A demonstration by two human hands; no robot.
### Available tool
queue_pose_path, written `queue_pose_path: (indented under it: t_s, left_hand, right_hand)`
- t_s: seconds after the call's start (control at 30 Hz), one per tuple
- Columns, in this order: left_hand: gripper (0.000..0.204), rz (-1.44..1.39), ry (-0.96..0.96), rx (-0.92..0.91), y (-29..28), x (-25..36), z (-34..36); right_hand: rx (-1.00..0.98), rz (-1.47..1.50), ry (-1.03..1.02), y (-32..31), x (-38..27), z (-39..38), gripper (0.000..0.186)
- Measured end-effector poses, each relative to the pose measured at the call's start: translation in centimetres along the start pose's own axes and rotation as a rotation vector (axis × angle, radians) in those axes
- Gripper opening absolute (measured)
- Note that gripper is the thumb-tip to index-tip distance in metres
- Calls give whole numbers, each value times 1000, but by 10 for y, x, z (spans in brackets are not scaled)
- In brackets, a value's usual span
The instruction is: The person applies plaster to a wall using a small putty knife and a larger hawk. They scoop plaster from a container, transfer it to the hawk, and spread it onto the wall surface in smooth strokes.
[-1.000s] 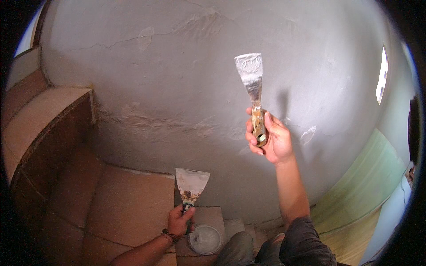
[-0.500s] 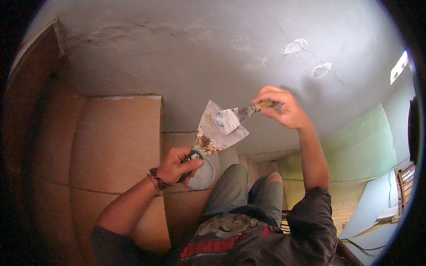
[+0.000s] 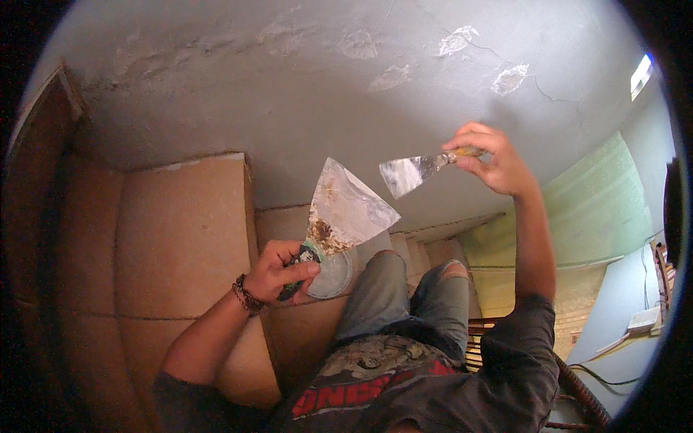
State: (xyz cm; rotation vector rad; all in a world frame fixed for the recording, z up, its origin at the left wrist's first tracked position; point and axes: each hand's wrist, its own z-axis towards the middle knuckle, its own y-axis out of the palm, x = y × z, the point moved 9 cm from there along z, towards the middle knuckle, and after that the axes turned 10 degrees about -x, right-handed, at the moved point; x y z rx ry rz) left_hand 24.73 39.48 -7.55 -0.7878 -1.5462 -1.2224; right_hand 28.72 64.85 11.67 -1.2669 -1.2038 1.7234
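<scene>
My left hand [image 3: 283,271] is closed round the dark handle of a wide putty knife [image 3: 346,206], its blade pointing up and smeared with white filler and rust-brown stains. To the right of it and higher, my right hand [image 3: 489,155] pinches the yellowish handle of a narrower putty knife [image 3: 408,173]. That blade points left, carries pale filler, and hangs a short way from the wide blade. Below the wide knife, partly behind my left hand, stands a round tub [image 3: 336,274] with whitish contents. The grey wall [image 3: 289,115] ahead bears several rough white patches [image 3: 510,79].
Brown tiled ledges [image 3: 180,231] rise at the left, with a step edge beside my legs. A green translucent sheet [image 3: 563,216] hangs at the right. Cables [image 3: 603,400] and a dark ribbed bar [image 3: 585,390] lie at the lower right.
The narrow putty knife has come off the wide blade and moved right with my right hand. My left hand keeps its hold; the view has shifted slightly.
</scene>
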Motion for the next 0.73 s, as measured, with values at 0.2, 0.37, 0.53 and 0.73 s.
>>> queue_pose_path:
  t_s: [0.2, 0.37, 0.53, 0.73]
  left_hand:
    - [23, 56, -6, -18, -2, -10, 12]
    - [23, 29, 18, -85, 0, -21, 10]
    - [20, -93, 46, -30, -6, -21, 7]
    - [24, -114, 126, 88, -25, -23, 3]
  right_hand:
    - [85, 501, 62, 52, 31, -22, 21]
    - [76, 660, 70, 116, 25, -21, 21]
    - [101, 586, 72, 153, 51, -41, 24]
    - [27, 1704, 79, 185, 54, -49, 41]
